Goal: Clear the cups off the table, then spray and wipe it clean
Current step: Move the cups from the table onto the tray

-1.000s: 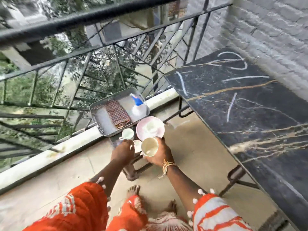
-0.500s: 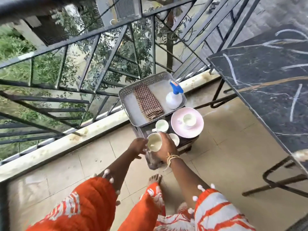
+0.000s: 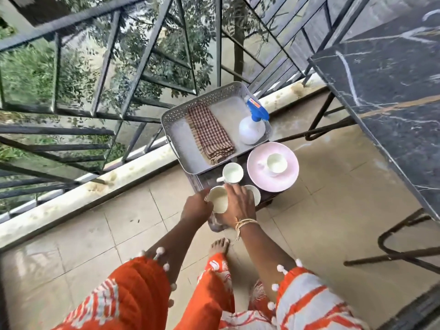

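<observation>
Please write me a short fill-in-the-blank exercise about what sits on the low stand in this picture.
1. The checked cloth lies folded in the grey ____.
2. The spray bottle has a ____ trigger head.
3. One cup stands on the pink ____.
4. Both hands, left hand and right hand, are at a ____.

Missing words: tray; blue; plate; cup

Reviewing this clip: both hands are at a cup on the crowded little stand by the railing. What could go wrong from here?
1. The cup under the right hand and left hand sits close to another cup and a small dish; a nudge might knock one off the stand.
2. The tray appears to overhang the stand's edge, so a bump could tip it, with the spray bottle and checked cloth.
</observation>
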{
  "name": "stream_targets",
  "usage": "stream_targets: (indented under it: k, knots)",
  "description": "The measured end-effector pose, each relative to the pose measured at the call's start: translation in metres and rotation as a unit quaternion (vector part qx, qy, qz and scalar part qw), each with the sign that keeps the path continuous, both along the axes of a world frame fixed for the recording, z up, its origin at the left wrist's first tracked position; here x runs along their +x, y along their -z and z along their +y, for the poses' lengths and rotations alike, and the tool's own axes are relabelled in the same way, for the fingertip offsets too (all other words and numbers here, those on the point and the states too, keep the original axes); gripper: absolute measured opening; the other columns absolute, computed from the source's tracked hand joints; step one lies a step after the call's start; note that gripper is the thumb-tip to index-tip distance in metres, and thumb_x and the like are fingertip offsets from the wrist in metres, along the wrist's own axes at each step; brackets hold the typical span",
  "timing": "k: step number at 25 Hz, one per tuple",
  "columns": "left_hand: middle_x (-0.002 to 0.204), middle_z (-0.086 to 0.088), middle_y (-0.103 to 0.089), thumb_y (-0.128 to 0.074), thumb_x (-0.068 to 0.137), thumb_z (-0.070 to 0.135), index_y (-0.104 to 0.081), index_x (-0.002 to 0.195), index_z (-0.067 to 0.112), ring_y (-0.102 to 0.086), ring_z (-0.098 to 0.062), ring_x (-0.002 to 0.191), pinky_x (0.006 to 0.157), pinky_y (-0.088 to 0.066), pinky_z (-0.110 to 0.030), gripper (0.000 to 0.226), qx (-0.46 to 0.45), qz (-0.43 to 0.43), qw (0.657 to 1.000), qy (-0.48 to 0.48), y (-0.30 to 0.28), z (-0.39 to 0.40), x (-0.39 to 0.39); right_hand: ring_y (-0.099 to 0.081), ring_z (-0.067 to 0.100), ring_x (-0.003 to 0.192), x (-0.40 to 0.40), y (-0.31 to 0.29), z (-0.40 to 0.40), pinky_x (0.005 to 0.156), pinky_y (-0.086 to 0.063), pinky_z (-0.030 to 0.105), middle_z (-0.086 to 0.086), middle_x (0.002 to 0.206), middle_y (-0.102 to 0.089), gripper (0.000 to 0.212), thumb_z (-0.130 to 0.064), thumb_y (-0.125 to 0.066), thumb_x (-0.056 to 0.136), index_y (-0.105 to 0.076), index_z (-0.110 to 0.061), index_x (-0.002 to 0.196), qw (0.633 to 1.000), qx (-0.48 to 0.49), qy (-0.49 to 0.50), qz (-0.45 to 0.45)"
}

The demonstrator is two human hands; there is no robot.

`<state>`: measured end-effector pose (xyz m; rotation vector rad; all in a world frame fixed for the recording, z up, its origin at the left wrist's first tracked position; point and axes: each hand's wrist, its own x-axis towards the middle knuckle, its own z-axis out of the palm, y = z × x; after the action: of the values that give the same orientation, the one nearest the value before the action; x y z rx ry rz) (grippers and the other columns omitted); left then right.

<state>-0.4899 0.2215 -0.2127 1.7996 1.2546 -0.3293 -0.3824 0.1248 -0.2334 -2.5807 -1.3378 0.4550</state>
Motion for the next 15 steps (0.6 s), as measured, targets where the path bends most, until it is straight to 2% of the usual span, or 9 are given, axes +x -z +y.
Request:
stream_targets:
  k: [2, 4, 5, 6, 8, 9, 11, 15]
  knots:
    - [0.099, -0.01, -0.074, -0.045, 0.076, 0.022, -0.055, 0.128, 0.04, -0.07, -0.03, 0.087, 0.083, -0.056, -0.038, 0.056, 0.009, -0.014, 1.0, 0.01, -0.005, -0.002, 0.004, -0.059, 0.023, 0.086, 0.001, 0.003, 0.001, 0.073, -0.047, 0.037, -0.001, 0.094, -0.062, 0.061, -0.046, -0.073, 0.053, -0.059, -0.021, 0.108, 0.999, -0.001, 0.001, -0.04]
    - [0.109, -0.013, -0.071, -0.048, 0.086, 0.017, -0.051, 0.134, 0.034, -0.067, -0.032, 0.099, 0.088, -0.053, -0.037, 0.051, 0.027, -0.01, 0.999, 0.037, -0.01, -0.003, 0.009, -0.063, 0.024, 0.079, 0.001, 0.0, 0.006, 0.066, -0.048, 0.036, 0.001, 0.085, -0.061, 0.027, -0.029, -0.062, 0.072, -0.062, -0.019, 0.097, 0.998, -0.002, 0.021, -0.065]
    - [0.114, -0.014, -0.069, -0.048, 0.09, 0.017, -0.049, 0.137, 0.031, -0.064, -0.033, 0.105, 0.089, -0.051, -0.038, 0.049, 0.037, 0.002, 0.998, 0.06, -0.013, -0.004, 0.012, -0.064, 0.024, 0.078, 0.002, -0.001, 0.007, 0.065, -0.049, 0.036, 0.001, 0.084, -0.06, 0.024, -0.028, -0.058, 0.074, -0.062, -0.019, 0.096, 0.998, -0.005, 0.028, -0.063]
    - [0.119, -0.014, -0.066, -0.048, 0.091, 0.02, -0.046, 0.138, 0.027, -0.061, -0.034, 0.11, 0.09, -0.05, -0.039, 0.047, 0.049, 0.016, 0.996, 0.077, -0.018, -0.005, 0.014, -0.063, 0.024, 0.083, 0.004, -0.006, 0.007, 0.068, -0.049, 0.038, 0.001, 0.089, -0.06, 0.033, -0.032, -0.062, 0.072, -0.059, -0.02, 0.102, 0.998, -0.024, 0.027, -0.043]
    - [0.127, -0.012, -0.061, -0.047, 0.091, 0.025, -0.043, 0.137, 0.022, -0.058, -0.033, 0.115, 0.09, -0.049, -0.04, 0.046, 0.08, 0.037, 0.992, 0.09, -0.031, -0.001, 0.02, -0.056, 0.024, 0.104, 0.01, -0.017, 0.008, 0.083, -0.046, 0.042, 0.001, 0.11, -0.056, 0.07, -0.049, -0.071, 0.061, -0.045, -0.023, 0.12, 0.998, -0.069, 0.013, 0.008]
    - [0.128, -0.012, -0.059, -0.046, 0.091, 0.026, -0.043, 0.136, 0.02, -0.057, -0.033, 0.116, 0.09, -0.049, -0.041, 0.045, 0.097, 0.04, 0.99, 0.096, -0.038, 0.003, 0.025, -0.051, 0.025, 0.112, 0.016, -0.027, 0.009, 0.09, -0.044, 0.044, 0.002, 0.119, -0.052, 0.078, -0.056, -0.069, 0.062, -0.039, -0.023, 0.126, 0.996, -0.078, 0.013, 0.03]
    - [0.128, -0.013, -0.056, -0.046, 0.092, 0.026, -0.043, 0.134, 0.016, -0.056, -0.034, 0.116, 0.09, -0.047, -0.041, 0.043, 0.13, 0.038, 0.983, 0.122, -0.054, 0.011, 0.037, -0.045, 0.028, 0.12, 0.032, -0.047, 0.014, 0.096, -0.041, 0.047, 0.005, 0.126, -0.048, 0.08, -0.061, -0.062, 0.066, -0.038, -0.019, 0.13, 0.996, -0.057, 0.045, 0.045]
    - [0.124, -0.014, -0.054, -0.044, 0.092, 0.023, -0.044, 0.128, 0.014, -0.056, -0.036, 0.112, 0.087, -0.047, -0.043, 0.037, 0.184, 0.025, 0.969, 0.162, -0.088, 0.02, 0.065, -0.042, 0.031, 0.124, 0.076, -0.09, 0.036, 0.099, -0.041, 0.048, 0.009, 0.129, -0.048, 0.07, -0.051, -0.064, 0.075, -0.04, -0.016, 0.13, 0.992, -0.018, 0.115, 0.044]
